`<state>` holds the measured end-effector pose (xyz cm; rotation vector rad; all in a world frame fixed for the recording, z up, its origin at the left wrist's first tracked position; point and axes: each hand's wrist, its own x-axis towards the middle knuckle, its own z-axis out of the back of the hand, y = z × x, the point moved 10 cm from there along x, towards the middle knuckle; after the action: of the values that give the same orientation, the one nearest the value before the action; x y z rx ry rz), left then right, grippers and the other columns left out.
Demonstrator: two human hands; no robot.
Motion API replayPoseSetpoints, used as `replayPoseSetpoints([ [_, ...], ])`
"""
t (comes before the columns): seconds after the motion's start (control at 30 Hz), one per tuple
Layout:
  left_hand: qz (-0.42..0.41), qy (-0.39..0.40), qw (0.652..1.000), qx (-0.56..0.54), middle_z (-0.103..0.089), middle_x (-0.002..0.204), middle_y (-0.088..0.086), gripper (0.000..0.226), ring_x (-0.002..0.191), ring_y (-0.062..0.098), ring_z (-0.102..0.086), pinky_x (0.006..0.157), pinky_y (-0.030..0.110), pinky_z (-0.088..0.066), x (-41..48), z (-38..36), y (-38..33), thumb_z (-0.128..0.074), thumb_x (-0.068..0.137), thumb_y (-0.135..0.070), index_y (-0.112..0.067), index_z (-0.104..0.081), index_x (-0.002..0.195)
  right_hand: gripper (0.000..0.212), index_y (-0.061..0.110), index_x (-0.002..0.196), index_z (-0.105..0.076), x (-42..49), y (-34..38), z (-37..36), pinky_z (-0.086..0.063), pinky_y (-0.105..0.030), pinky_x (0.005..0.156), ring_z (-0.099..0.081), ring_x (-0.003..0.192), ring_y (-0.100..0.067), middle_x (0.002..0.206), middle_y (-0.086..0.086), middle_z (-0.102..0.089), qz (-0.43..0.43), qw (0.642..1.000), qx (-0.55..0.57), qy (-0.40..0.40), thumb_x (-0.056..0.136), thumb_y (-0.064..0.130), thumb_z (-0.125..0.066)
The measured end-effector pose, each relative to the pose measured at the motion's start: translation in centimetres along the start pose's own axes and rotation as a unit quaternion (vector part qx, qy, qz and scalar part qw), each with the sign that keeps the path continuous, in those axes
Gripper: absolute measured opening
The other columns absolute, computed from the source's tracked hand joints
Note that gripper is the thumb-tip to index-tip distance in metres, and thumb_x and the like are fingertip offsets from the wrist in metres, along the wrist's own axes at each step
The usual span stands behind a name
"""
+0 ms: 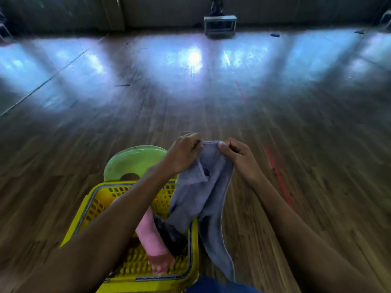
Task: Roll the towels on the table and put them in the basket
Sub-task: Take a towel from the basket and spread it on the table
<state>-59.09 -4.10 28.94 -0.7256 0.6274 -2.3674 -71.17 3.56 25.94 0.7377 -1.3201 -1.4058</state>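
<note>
Grey towel point(215, 166) — left hand point(184, 153), right hand point(240, 159) grip clamped on it, glossy wood floor point(190, 102)

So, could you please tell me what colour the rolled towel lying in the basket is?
Pink; the rolled towel lies inside the yellow basket, seen in the head view.

A glossy wooden plank floor point(105, 123) with pale patches of reflected light fills most of the view, a red stripe point(279, 178) running along it at right, a round green plastic piece point(131, 161) lying low at centre-left, and a small grey box-like stand point(220, 25) bearing a dark object point(215, 6) by the far wall.
</note>
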Motion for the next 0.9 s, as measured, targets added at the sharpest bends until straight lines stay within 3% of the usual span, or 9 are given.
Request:
replayPoseSetpoints([
  [0.1, 0.017, -0.033, 0.999, 0.038, -0.046, 0.069, -0.001, 0.020, 0.067, 0.028, -0.050, 0.063, 0.037, -0.035, -0.8, 0.4, 1.7, -0.047, 0.089, -0.012, -0.015, -0.043, 0.070, 0.040, 0.001, 0.069, -0.045, 0.1, 0.0, 1.8, -0.037, -0.029, 0.062, -0.041, 0.064, -0.011, 0.065, -0.002, -0.040, 0.002, 0.999, -0.035, -0.029, 0.097, 0.026, -0.057],
  [0.27, 0.056, -0.063, 0.996, 0.039, -0.060, 0.084, 0.008, 0.017, 0.078, 0.027, -0.058, 0.070, 0.039, -0.046, -2.1, -0.1, 3.8, -0.043, 0.092, -0.011, -0.010, -0.058, 0.084, 0.041, -0.001, 0.072, -0.047, -0.7, -1.2, 4.5, -0.038, -0.031, 0.063, -0.042, 0.064, -0.013, 0.066, -0.006, -0.043, -0.009, 0.996, -0.068, -0.055, 0.097, 0.031, -0.056],
  [0.4, 0.071, -0.122, 0.990, -0.022, -0.061, 0.084, -0.001, 0.015, 0.077, 0.004, -0.051, 0.071, 0.007, -0.037, -1.9, 1.4, 2.7, -0.051, 0.092, 0.000, -0.006, -0.064, 0.087, 0.035, 0.004, 0.074, -0.056, -1.2, -3.9, 5.1, -0.042, -0.037, 0.068, -0.048, 0.068, -0.015, 0.072, -0.011, -0.053, -0.054, 0.993, -0.099, -0.034, 0.094, 0.033, -0.059],
  [0.5, 0.019, -0.051, 0.998, -0.043, -0.067, 0.088, 0.000, 0.014, 0.082, 0.006, -0.056, 0.075, 0.012, -0.039, -0.2, 0.2, -0.8, -0.053, 0.091, -0.003, -0.007, -0.065, 0.087, 0.019, 0.016, 0.098, -0.062, -1.3, -4.1, 3.3, -0.052, -0.033, 0.082, -0.061, 0.091, -0.012, 0.099, -0.001, -0.064, -0.071, 0.995, -0.058, 0.035, 0.089, 0.032, -0.067],
  [0.57, -0.017, -0.009, 0.999, -0.046, -0.069, 0.088, 0.001, 0.014, 0.083, 0.009, -0.060, 0.074, 0.013, -0.040, 0.8, -0.5, -3.5, -0.054, 0.089, -0.004, -0.007, -0.067, 0.086, 0.031, 0.017, 0.115, -0.062, -0.9, -2.7, 1.6, -0.053, -0.029, 0.091, -0.063, 0.107, -0.012, 0.114, -0.002, -0.065, -0.068, 0.995, -0.007, 0.079, 0.088, 0.030, -0.069],
  [0.67, -0.043, -0.012, 0.997, -0.068, -0.069, 0.084, -0.005, 0.017, 0.081, 0.003, -0.061, 0.073, 0.009, -0.039, 1.7, -0.3, -5.5, -0.055, 0.087, -0.001, -0.010, -0.069, 0.082, 0.025, -0.001, 0.104, -0.065, -0.1, -0.3, 0.5, -0.052, -0.042, 0.085, -0.065, 0.094, -0.027, 0.103, -0.023, -0.065, -0.038, 0.995, 0.002, 0.096, 0.093, 0.021, -0.063],
  [0.73, -0.009, -0.017, 0.996, -0.084, -0.070, 0.084, -0.008, 0.012, 0.080, 0.003, -0.062, 0.073, 0.015, -0.045, 1.9, -0.4, -4.4, -0.060, 0.086, -0.009, -0.015, -0.070, 0.085, 0.023, -0.003, 0.094, -0.064, 0.3, 0.0, 1.4, -0.049, -0.044, 0.076, -0.060, 0.081, -0.029, 0.094, -0.028, -0.061, -0.025, 0.998, 0.004, 0.054, 0.095, 0.020, -0.060],
  [0.83, 0.074, 0.008, 0.989, -0.131, -0.069, 0.079, -0.009, 0.018, 0.073, 0.003, -0.059, 0.070, 0.031, -0.048, 1.6, -1.6, -0.7, -0.069, 0.074, -0.031, -0.014, -0.069, 0.082, 0.020, 0.001, 0.088, -0.064, 0.5, 0.3, 3.4, -0.046, -0.037, 0.071, -0.055, 0.078, -0.018, 0.085, -0.022, -0.058, -0.021, 0.999, 0.022, -0.013, 0.096, 0.019, -0.059],
  [0.9, 0.117, 0.032, 0.973, -0.194, -0.068, 0.074, -0.002, 0.016, 0.071, 0.004, -0.056, 0.068, 0.034, -0.049, 0.6, -2.5, 0.9, -0.074, 0.076, -0.027, -0.011, -0.072, 0.080, 0.020, 0.004, 0.085, -0.063, 0.6, 0.1, 4.7, -0.045, -0.037, 0.071, -0.053, 0.076, -0.016, 0.080, -0.012, -0.058, -0.027, 0.998, 0.020, -0.046, 0.095, 0.020, -0.060],
])
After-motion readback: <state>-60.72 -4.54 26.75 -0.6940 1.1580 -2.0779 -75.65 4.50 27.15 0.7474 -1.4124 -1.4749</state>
